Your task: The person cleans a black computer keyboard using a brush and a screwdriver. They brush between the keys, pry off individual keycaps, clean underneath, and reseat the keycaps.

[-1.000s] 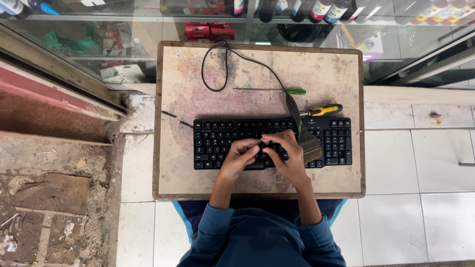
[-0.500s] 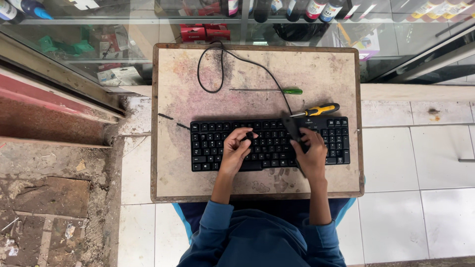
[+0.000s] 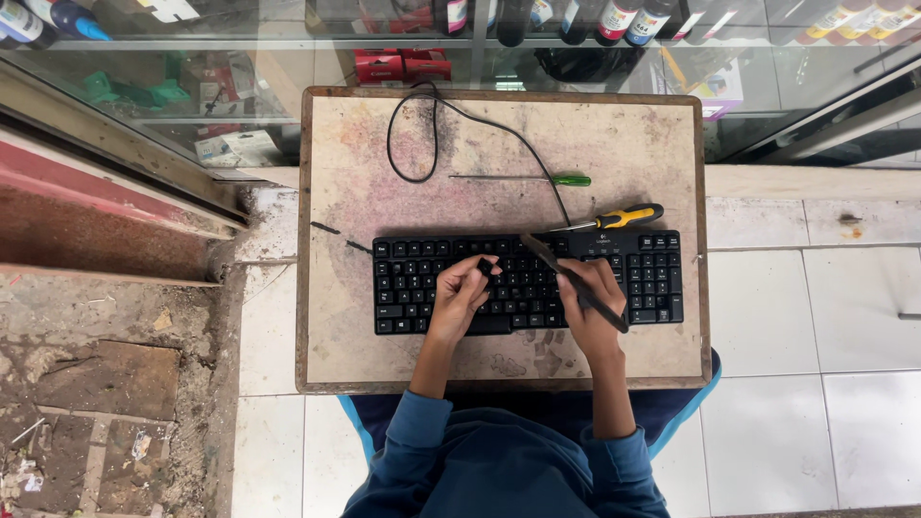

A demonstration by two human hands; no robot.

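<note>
Hands work a keyboard (image 3: 528, 283) on a worn board (image 3: 633, 144): left hand (image 3: 462, 295) pinches a keycap (image 3: 485, 266), right hand (image 3: 590, 305) grips a brush (image 3: 573, 281).

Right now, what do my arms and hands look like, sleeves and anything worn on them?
Both arms wear long blue sleeves, pushed up so the forearms are bare. The cuffs bunch in soft folds near the elbows. The left hand and the right hand are bare: no gloves. No watch, ring or band shows on either, though small details are hard to make out from this height.
</note>
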